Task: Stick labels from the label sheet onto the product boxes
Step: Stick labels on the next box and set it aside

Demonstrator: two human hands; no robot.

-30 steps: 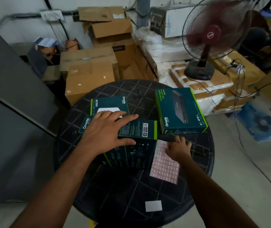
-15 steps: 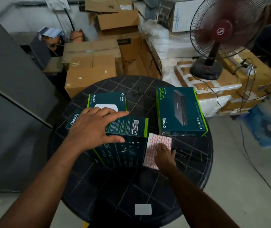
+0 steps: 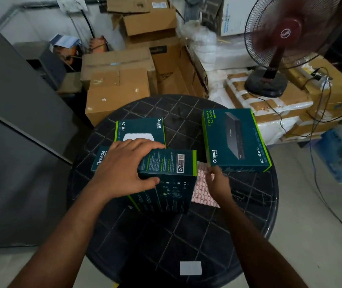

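Three teal product boxes sit on a round black table (image 3: 186, 235). The near box (image 3: 172, 165) stands on its edge at the middle. My left hand (image 3: 124, 169) grips it, fingers over its top face and thumb on its front face. A second box marked AC1350 (image 3: 141, 129) lies flat just behind it. A switch box (image 3: 234, 138) lies flat at the right. The pink label sheet (image 3: 202, 194) lies between the near box and the switch box. My right hand (image 3: 218, 183) is over the sheet with its fingertips pinched at the sheet's far part; blur hides any single label.
A white rectangle (image 3: 190, 268) sits on the table near its front edge. Behind the table stand stacked cardboard cartons (image 3: 118, 90) and wrapped parcels bearing a running fan (image 3: 274, 59). A grey cabinet (image 3: 10, 121) fills the left side. Cables hang at the right.
My right hand shifted left and up along the label sheet, and the sheet now lies tight against the near box. My left hand kept its hold on that box.
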